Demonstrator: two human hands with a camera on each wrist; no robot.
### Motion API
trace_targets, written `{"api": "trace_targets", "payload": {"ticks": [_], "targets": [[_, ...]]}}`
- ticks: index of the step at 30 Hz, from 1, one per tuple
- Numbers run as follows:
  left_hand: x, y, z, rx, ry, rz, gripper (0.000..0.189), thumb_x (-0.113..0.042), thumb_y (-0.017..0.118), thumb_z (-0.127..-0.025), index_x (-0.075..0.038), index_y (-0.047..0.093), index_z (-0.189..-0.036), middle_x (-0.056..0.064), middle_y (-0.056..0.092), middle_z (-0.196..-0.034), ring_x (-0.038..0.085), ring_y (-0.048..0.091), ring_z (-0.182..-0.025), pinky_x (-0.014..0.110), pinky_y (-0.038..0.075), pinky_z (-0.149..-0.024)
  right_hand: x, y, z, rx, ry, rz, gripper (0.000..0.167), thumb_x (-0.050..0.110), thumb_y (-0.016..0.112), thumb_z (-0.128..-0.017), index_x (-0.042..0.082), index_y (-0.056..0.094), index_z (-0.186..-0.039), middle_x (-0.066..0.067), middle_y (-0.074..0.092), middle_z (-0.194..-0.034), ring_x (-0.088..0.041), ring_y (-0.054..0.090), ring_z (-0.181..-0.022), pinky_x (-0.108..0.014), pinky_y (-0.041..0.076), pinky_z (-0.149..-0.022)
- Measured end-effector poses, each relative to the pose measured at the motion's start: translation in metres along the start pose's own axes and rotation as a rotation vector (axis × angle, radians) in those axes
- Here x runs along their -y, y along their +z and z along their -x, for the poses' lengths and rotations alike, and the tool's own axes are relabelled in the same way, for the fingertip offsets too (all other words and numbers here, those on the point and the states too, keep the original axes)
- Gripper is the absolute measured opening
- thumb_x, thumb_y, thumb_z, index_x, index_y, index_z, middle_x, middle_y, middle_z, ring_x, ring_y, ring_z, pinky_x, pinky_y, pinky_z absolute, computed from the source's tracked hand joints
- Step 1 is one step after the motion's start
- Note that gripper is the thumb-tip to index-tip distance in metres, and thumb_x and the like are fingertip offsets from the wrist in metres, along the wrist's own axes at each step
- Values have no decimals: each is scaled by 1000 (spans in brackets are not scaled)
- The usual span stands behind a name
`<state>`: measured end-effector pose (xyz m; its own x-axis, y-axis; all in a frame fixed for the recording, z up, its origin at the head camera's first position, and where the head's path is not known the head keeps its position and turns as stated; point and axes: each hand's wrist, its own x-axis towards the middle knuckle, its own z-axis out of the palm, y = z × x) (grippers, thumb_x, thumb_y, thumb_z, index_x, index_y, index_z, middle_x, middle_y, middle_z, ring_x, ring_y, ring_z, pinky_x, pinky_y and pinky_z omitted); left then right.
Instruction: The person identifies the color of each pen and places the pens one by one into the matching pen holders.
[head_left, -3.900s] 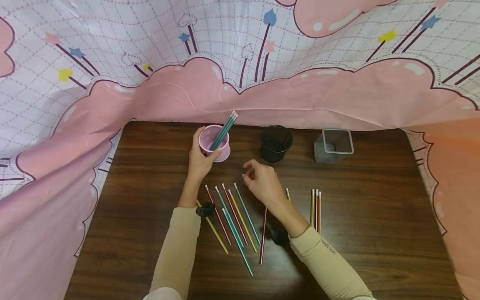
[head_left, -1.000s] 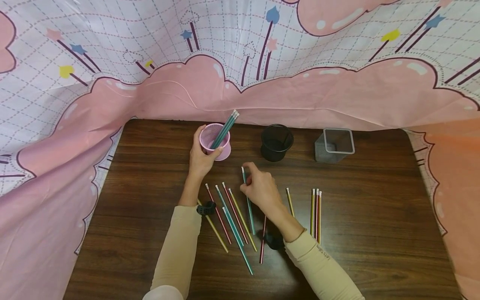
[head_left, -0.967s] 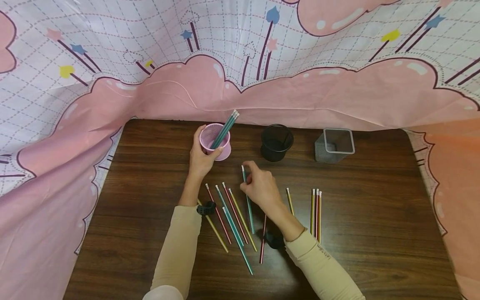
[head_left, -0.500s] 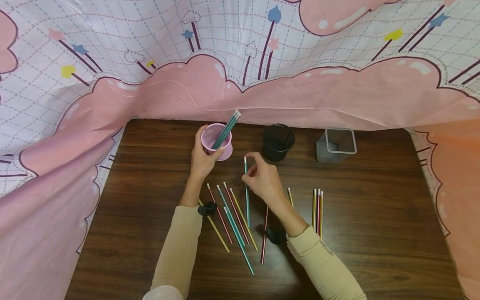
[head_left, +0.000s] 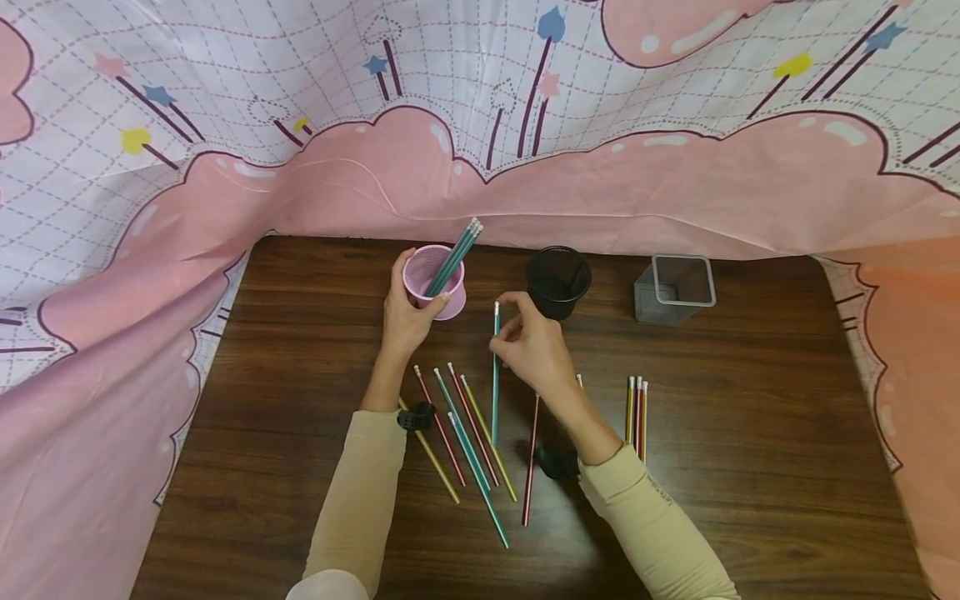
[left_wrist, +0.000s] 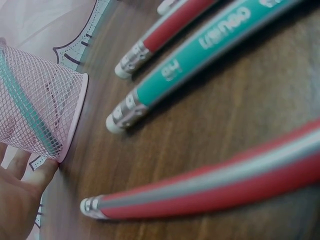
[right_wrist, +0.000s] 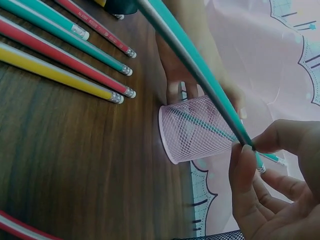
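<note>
My left hand (head_left: 407, 321) grips a pink mesh pencil cup (head_left: 422, 268) near the table's back edge. Several green pencils (head_left: 455, 258) lean inside that cup, their eraser ends above the rim. In the right wrist view, my right hand (right_wrist: 280, 185) pinches another green pencil (right_wrist: 200, 70) near its eraser end between thumb and fingers. In the head view this pencil stands between the pink cup and the black mesh cup (head_left: 558, 279), eraser end up. Below my hands lie loose red, yellow and green pencils, among them a red pencil (head_left: 530, 462) under my right forearm.
A grey square mesh holder (head_left: 672, 287) stands at the back right. Several yellow and red pencils (head_left: 637, 417) lie side by side at right. A patterned cloth (head_left: 480, 200) hangs behind the brown wooden table (head_left: 750, 400).
My right hand picked up the green pencil from the loose group, raised it and carried it back toward the cups. My left hand keeps its hold on the pink cup.
</note>
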<state>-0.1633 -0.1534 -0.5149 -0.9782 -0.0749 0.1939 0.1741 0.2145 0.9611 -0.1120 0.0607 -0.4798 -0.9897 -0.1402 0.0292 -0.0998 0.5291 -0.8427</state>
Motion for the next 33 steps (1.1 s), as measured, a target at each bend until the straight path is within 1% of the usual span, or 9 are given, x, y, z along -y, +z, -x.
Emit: {"api": "trace_targets", "payload": {"ticks": [6,15,18,20,23,25,28,32,33], "targets": [[0,-1,1,-2,3,16,86,0,81,-76,-3,35,-148,29,49,-139,49,50,-122,60,40,-102,4,0,-5,-17,-10,-20,53,2,69,-79,16,52,-127,0,65,-74,-9,62,-49,-29,51,-47],[0,-1,1,12,-12,-4,86,-3,81,-77,-6,34,-149,28,48,-140,47,51,-123,59,41,-102,15,-6,-18,-61,-19,-47,53,3,68,-81,15,50,-129,-1,67,-74,-11,64,-52,-30,53,-48],[0,0,0,13,-14,1,86,-3,81,-77,-7,35,-149,28,49,-139,47,51,-123,59,41,-102,16,-9,-20,-68,-8,-76,52,2,68,-81,15,50,-129,-3,68,-75,-17,68,-55,-30,54,-51],[1,0,0,15,-7,6,85,-3,81,-78,-7,35,-149,28,49,-140,48,51,-123,59,41,-102,16,-11,-21,-70,2,-105,52,1,67,-82,14,50,-129,-5,69,-76,-23,69,-58,-30,55,-52],[0,2,0,9,-13,-2,85,-1,80,-77,-6,34,-149,28,48,-139,48,51,-123,57,42,-101,16,-12,-23,-75,13,-142,51,0,67,-82,13,50,-129,-8,69,-77,-31,71,-62,-30,57,-53],[0,2,0,1,-16,-12,85,-1,80,-77,-6,34,-149,28,49,-139,48,51,-123,57,43,-101,15,-13,-23,-76,19,-158,51,0,67,-83,12,50,-130,-9,69,-78,-33,71,-63,-30,57,-53],[-1,1,1,-7,-24,-32,86,-1,80,-77,-8,35,-149,28,49,-139,47,51,-122,57,43,-101,16,-13,-25,-87,16,-183,50,-1,67,-83,12,50,-129,-9,69,-77,-32,71,-64,-29,57,-54],[-2,0,1,-6,-14,-21,85,-2,81,-77,-6,35,-149,29,49,-139,49,51,-122,58,42,-100,17,-14,-28,-102,7,-215,50,0,69,-86,12,50,-130,-9,69,-78,-26,71,-63,-29,58,-56],[-2,1,1,-6,-12,-17,85,-1,81,-77,-6,35,-148,29,49,-139,49,51,-122,58,42,-100,17,-15,-29,-107,4,-224,50,0,70,-86,12,49,-130,-10,69,-78,-26,71,-64,-29,58,-57]]}}
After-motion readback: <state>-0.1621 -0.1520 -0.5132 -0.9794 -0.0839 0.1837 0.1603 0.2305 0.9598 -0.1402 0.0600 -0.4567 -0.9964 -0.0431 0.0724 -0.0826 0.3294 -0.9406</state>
